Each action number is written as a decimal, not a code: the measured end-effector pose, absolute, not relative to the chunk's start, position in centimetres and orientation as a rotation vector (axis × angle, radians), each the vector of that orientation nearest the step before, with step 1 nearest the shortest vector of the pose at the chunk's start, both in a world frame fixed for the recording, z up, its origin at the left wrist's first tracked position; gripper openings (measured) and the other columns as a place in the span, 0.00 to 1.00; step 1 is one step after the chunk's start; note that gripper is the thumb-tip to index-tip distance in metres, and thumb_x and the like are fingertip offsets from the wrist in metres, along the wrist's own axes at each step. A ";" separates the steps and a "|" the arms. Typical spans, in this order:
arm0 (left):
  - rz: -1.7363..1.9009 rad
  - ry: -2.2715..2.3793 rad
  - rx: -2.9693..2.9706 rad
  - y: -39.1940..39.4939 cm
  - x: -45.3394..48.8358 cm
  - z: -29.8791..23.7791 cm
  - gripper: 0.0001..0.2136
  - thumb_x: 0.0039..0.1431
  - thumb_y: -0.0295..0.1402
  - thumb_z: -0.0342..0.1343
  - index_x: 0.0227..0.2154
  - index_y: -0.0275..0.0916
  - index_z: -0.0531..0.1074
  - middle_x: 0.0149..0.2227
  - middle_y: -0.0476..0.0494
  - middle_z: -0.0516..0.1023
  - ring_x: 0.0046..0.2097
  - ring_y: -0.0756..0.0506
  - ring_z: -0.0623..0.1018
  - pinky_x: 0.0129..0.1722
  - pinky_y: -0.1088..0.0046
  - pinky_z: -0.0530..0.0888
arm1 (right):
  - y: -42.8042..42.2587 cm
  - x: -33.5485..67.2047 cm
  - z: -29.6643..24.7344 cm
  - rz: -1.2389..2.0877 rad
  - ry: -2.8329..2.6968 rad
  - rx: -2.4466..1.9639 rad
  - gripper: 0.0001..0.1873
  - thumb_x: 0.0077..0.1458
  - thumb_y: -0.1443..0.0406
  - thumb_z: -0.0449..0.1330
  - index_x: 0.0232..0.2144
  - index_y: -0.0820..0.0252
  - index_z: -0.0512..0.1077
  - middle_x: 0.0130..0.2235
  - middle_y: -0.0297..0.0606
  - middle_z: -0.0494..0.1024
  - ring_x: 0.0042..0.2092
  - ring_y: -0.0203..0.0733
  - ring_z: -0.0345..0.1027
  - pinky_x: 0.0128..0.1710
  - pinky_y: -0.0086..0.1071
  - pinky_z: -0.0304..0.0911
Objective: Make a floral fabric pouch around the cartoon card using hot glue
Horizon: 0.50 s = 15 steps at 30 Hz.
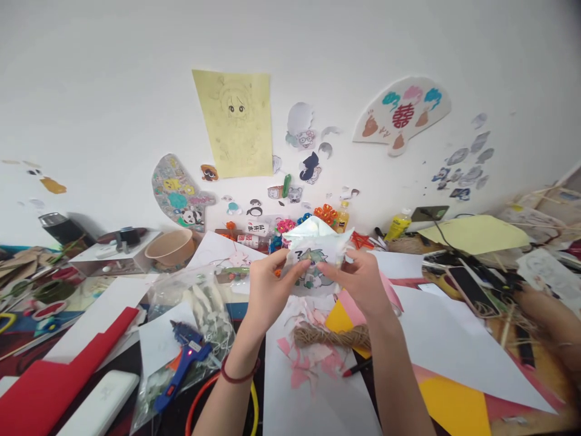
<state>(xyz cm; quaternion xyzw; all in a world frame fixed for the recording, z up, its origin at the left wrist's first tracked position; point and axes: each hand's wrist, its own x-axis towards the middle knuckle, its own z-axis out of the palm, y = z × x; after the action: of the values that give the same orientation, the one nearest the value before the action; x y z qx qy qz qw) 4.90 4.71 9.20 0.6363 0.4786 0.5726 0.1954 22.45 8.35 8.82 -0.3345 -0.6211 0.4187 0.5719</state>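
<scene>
Both my hands hold up a small white packet [313, 280] printed with a green-haired cartoon figure. My left hand [272, 287] pinches its left side, and my right hand [361, 281] grips the right side; the thumbs press on its front and nearly meet. A pale mint folded piece [313, 227] rises behind the packet's top edge; whether it is part of it I cannot tell. Below, torn pink paper scraps [313, 366] and a bundle of brown twine [331, 336] lie on a white sheet [318, 412].
A blue glue gun [184, 363] with a lit red light lies at left on a plastic bag [157, 393]. A bowl [170, 247], a red strip [68, 381] and a white power bank [102, 402] are left too. Another person's arm [554, 321] reaches in near a phone [471, 290].
</scene>
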 end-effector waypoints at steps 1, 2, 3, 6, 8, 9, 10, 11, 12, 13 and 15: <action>1.606 1.339 1.781 4.7 4.8 9.2 0.18 0.60 0.44 0.60 0.22 0.38 0.65 0.22 0.54 0.60 0.27 0.51 0.59 0.27 0.75 0.58 | 8.3 22.4 8.8 1.001 -1.463 -0.786 0.13 0.45 0.57 0.73 0.30 0.60 0.82 0.30 0.37 0.82 0.31 0.44 0.74 0.29 0.36 0.72; 1.602 1.336 1.781 4.7 4.8 9.2 0.18 0.61 0.44 0.60 0.22 0.38 0.66 0.22 0.53 0.60 0.27 0.51 0.59 0.27 0.75 0.57 | 8.2 22.3 8.8 1.008 -1.470 -0.788 0.13 0.45 0.57 0.73 0.30 0.60 0.82 0.30 0.37 0.82 0.30 0.43 0.73 0.29 0.35 0.72; 1.597 1.333 1.779 4.7 4.7 9.1 0.17 0.61 0.44 0.60 0.23 0.38 0.67 0.22 0.53 0.60 0.27 0.51 0.59 0.27 0.75 0.57 | 8.2 22.2 8.8 1.002 -1.478 -0.793 0.13 0.45 0.57 0.73 0.29 0.60 0.81 0.29 0.37 0.81 0.29 0.42 0.73 0.28 0.34 0.71; 1.597 1.327 1.766 4.6 4.4 8.9 0.17 0.61 0.43 0.60 0.23 0.38 0.67 0.22 0.54 0.60 0.27 0.51 0.59 0.27 0.75 0.58 | 8.5 22.0 8.5 0.974 -1.523 -0.812 0.13 0.45 0.57 0.73 0.28 0.60 0.81 0.26 0.35 0.79 0.27 0.40 0.70 0.25 0.33 0.67; 1.602 1.318 1.760 4.4 4.1 8.6 0.17 0.61 0.42 0.60 0.22 0.38 0.66 0.21 0.54 0.59 0.27 0.51 0.59 0.27 0.75 0.57 | 8.7 21.8 8.3 0.978 -1.562 -0.816 0.12 0.45 0.58 0.73 0.28 0.60 0.81 0.25 0.34 0.79 0.26 0.39 0.69 0.25 0.32 0.66; 1.595 1.315 1.761 4.4 3.9 8.6 0.17 0.61 0.42 0.60 0.21 0.38 0.65 0.21 0.54 0.59 0.27 0.51 0.59 0.27 0.75 0.58 | 8.7 21.7 8.3 0.989 -1.575 -0.814 0.12 0.45 0.58 0.73 0.29 0.59 0.82 0.26 0.34 0.80 0.26 0.39 0.69 0.25 0.32 0.66; 1.582 1.316 1.765 4.3 3.7 8.5 0.17 0.61 0.42 0.60 0.22 0.38 0.65 0.22 0.54 0.60 0.28 0.51 0.59 0.27 0.75 0.58 | 8.8 21.6 8.2 1.004 -1.584 -0.811 0.12 0.46 0.57 0.73 0.30 0.59 0.82 0.27 0.34 0.80 0.27 0.40 0.70 0.25 0.32 0.66; 1.567 1.326 1.769 4.2 3.4 8.4 0.17 0.62 0.42 0.60 0.22 0.39 0.64 0.22 0.54 0.60 0.28 0.51 0.60 0.28 0.75 0.58 | 8.8 21.5 8.2 1.019 -1.592 -0.811 0.12 0.46 0.57 0.73 0.31 0.59 0.82 0.27 0.35 0.80 0.27 0.40 0.70 0.26 0.32 0.67; 1.549 1.341 1.776 4.1 3.2 8.4 0.17 0.62 0.42 0.59 0.22 0.39 0.64 0.23 0.54 0.60 0.29 0.51 0.60 0.29 0.75 0.58 | 8.8 21.3 8.2 1.028 -1.601 -0.816 0.12 0.47 0.57 0.72 0.31 0.58 0.82 0.28 0.35 0.81 0.28 0.41 0.71 0.26 0.33 0.67; 1.532 1.357 1.784 4.0 3.0 8.4 0.17 0.62 0.41 0.59 0.23 0.39 0.63 0.23 0.54 0.61 0.29 0.51 0.60 0.29 0.75 0.59 | 8.7 21.1 8.2 1.037 -1.611 -0.823 0.12 0.47 0.57 0.72 0.31 0.58 0.82 0.28 0.35 0.81 0.29 0.41 0.72 0.27 0.33 0.68; 1.517 1.387 1.801 3.8 2.5 8.4 0.17 0.62 0.39 0.59 0.22 0.39 0.62 0.23 0.55 0.60 0.28 0.51 0.60 0.29 0.75 0.59 | 8.7 20.8 8.2 1.058 -1.624 -0.835 0.11 0.47 0.58 0.72 0.31 0.59 0.82 0.30 0.36 0.82 0.30 0.42 0.73 0.29 0.34 0.70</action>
<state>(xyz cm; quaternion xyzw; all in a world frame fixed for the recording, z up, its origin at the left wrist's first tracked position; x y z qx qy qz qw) 2.46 3.79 8.40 0.6452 0.4971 0.5435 0.2030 20.76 8.70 8.19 -0.3443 -0.6695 0.4362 0.4930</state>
